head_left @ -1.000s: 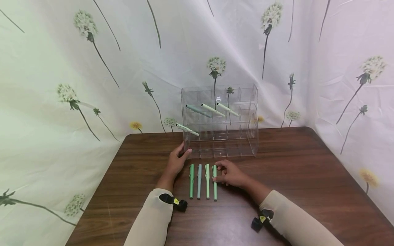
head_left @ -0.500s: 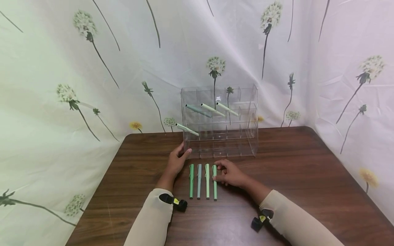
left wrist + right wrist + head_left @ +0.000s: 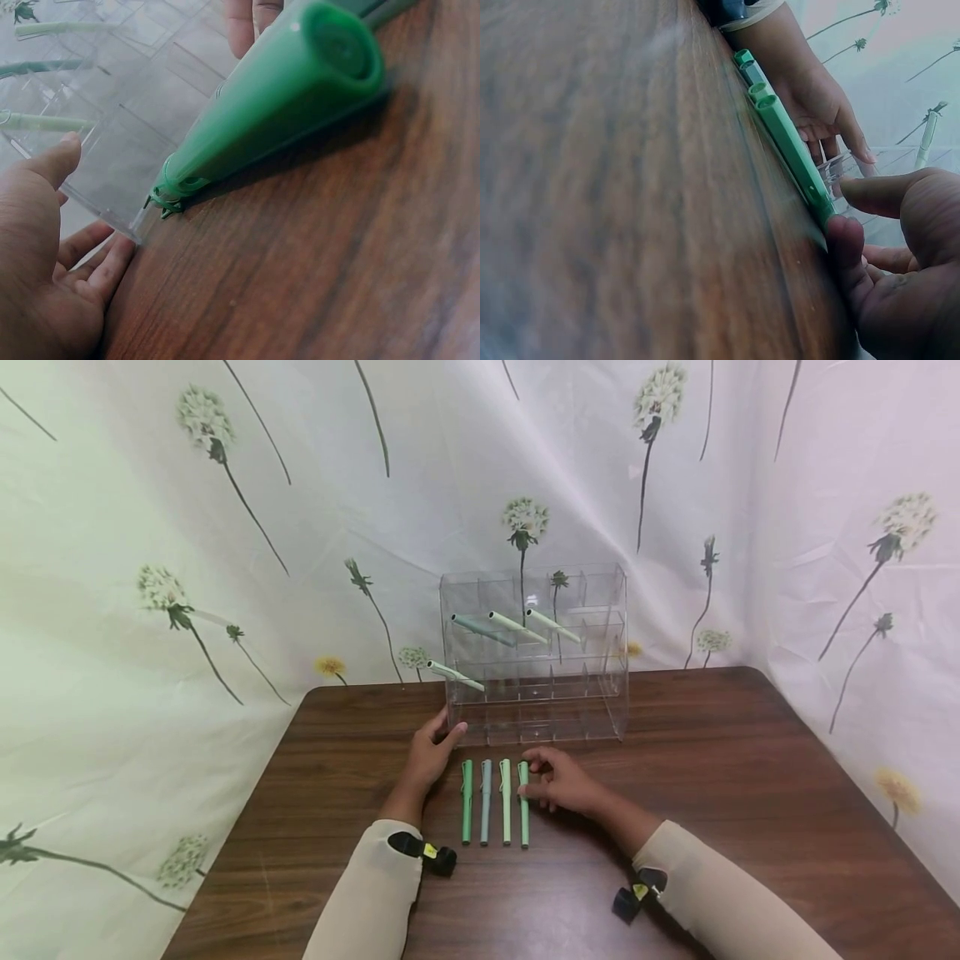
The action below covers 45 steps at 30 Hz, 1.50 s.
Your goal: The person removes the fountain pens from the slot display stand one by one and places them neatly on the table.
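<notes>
In the head view, several capped pens lie side by side on the wooden table: a dark green pen [image 3: 467,803], a grey-blue pen [image 3: 486,803], a pale green pen [image 3: 506,803] and, at the right end, a mint green pen [image 3: 524,827]. My right hand [image 3: 566,783] pinches the mint green pen near its clip end, thumb across it and index finger by its top. Behind them stands a clear compartment rack [image 3: 536,710]. My left hand [image 3: 430,756] holds its lower left corner, thumb in front; some fingers are hidden behind in the head view.
Leaning in the rack are a teal pen [image 3: 480,628], two pale green pens, one of them at the upper middle [image 3: 517,627], and a lower light green pen [image 3: 453,675]. A flowered curtain [image 3: 322,510] hangs behind the table [image 3: 690,752].
The mint green pen has shifted very slightly away from me, with the right thumb moving a little upward along it. The left hand and the rack stay where they were.
</notes>
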### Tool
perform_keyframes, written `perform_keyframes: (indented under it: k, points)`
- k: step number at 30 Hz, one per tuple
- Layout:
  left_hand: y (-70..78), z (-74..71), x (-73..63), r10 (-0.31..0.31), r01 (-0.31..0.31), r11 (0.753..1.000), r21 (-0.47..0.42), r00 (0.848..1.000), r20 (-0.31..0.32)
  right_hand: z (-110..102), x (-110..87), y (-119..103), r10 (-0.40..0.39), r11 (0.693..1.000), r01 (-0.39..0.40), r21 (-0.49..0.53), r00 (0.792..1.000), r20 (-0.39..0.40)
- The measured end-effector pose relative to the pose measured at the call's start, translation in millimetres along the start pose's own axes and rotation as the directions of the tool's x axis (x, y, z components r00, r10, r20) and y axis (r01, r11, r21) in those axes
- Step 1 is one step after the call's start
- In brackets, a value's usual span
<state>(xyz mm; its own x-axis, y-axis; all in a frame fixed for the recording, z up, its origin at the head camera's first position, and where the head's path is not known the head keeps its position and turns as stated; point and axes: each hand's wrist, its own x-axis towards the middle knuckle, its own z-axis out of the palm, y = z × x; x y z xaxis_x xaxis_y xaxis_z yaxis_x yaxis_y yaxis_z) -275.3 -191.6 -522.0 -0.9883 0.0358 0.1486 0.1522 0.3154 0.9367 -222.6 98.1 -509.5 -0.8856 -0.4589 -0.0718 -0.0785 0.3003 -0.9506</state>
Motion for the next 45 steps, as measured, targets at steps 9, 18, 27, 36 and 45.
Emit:
perform_keyframes:
  k: [9, 18, 27, 36, 45]
  points:
    - [-0.7, -1.3, 0.1, -0.006, 0.006, 1.000, 0.004, 1.000, -0.009, -3, 2.6, -10, 0.057, 0.998, -0.057, -0.033, 0.998, 0.011]
    - [0.7, -3.5, 0.7, -0.015, 0.015, 1.000, 0.002, 1.000, -0.001, -8, 5.3, -29, 0.037, 0.991, -0.032, -0.130, 0.999, 0.036]
    - [1.1, -3.3, 0.7, -0.009, 0.009, 1.000, 0.014, 1.000, 0.001, -17, 7.0, -55, 0.039, 0.969, -0.019, -0.244, 0.996, 0.078]
    - [2.7, -1.3, 0.5, -0.009, 0.009, 1.000, -0.002, 1.000, -0.003, -29, 20.8, -80, 0.007, 0.964, 0.021, -0.264, 0.995, 0.104]
    - [3.3, 1.3, 0.8, -0.012, 0.012, 1.000, -0.002, 1.000, -0.002, -48, 39.4, -102, -0.062, 0.972, 0.090, -0.215, 0.989, 0.133]
